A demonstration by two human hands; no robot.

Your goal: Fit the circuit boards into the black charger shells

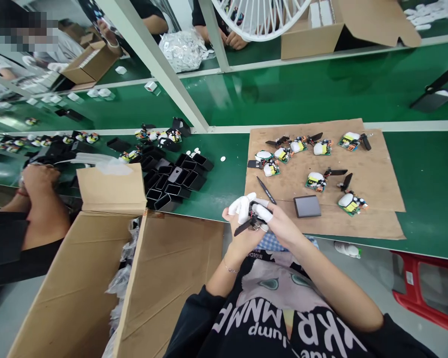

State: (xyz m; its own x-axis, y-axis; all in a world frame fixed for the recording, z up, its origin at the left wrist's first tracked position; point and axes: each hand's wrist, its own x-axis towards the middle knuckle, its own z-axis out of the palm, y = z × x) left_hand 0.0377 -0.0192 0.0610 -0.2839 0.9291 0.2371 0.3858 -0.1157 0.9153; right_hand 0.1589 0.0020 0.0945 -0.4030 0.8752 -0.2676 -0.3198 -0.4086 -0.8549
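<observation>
Holding small circuit assembly (252, 222) between both hands at near table (224, 184) edge; left hand (242, 219) and right hand (274, 221) both closed on it, white finger cots on fingertips. Cardboard sheet (373, 164) just beyond carries more assemblies. Black casings (175, 179) far left. Open carton (97, 278) near left.

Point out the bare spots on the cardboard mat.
Free: the cardboard mat's near strip right of the dark flat block, and its far-right edge beyond the circuit boards. Crowded: the mat's far-left part, and the belt beside the black casings.
</observation>
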